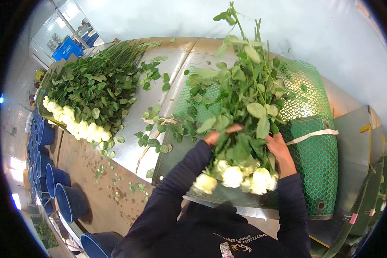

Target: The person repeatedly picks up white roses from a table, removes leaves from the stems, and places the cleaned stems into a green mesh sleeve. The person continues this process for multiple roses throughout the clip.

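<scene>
A bunch of white roses [233,176] with long leafy stems lies before me, blooms toward my body and stem ends pointing away. My left hand [224,133] is at the bunch's left side, its fingers partly hidden under leaves. On the right side, my right hand [279,151] grips the stems and leaves just above the blooms. Green plastic mesh [316,167] lies under and to the right of the bunch, with a pale strap [312,134] across it. At left, a large pile of white roses [80,127] rests on the metal table [129,154].
Loose leaves [153,142] and a tan cord [145,153] lie left of the bunch. Several blue buckets [69,201] stand on the floor at lower left. Green padded panels with clips [362,200] stand at right. A pale wall [309,29] rises behind the table.
</scene>
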`<state>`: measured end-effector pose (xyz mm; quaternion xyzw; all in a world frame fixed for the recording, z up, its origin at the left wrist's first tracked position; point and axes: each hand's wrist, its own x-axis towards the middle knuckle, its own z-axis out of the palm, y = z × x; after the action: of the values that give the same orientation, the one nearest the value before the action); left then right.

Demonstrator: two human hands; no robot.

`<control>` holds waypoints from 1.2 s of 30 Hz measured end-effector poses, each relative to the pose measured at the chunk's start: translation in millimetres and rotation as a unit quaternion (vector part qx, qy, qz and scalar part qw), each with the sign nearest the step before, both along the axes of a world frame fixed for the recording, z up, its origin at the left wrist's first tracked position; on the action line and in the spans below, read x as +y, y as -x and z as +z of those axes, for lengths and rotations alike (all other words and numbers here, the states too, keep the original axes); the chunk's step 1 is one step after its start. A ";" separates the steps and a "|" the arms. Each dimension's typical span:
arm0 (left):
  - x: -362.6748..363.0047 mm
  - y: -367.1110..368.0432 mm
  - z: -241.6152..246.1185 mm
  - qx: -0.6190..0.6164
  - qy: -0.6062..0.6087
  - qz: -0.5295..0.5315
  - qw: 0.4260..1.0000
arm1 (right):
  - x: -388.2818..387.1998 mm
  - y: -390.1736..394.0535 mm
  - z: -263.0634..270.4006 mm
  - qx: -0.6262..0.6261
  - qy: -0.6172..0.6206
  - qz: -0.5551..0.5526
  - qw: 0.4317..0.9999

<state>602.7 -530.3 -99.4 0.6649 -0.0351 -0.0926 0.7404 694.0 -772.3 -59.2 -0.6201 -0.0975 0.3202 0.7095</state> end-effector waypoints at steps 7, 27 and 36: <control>122.3 51.1 -13.8 0.198 0.044 0.072 0.976 | 42.3 33.3 -37.4 -0.072 0.013 -0.114 0.991; 291.2 199.4 -63.0 0.218 -0.107 0.281 0.929 | 188.8 186.2 -4.8 -0.331 0.231 -0.071 0.912; 242.7 242.6 -61.4 0.211 0.055 0.208 0.954 | 324.7 258.5 -74.1 -0.162 0.267 0.114 0.943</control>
<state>360.1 -287.6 -160.8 0.5814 0.2556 -0.0728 0.7690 435.5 -447.6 -133.2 -0.8151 -0.1925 0.3082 0.4512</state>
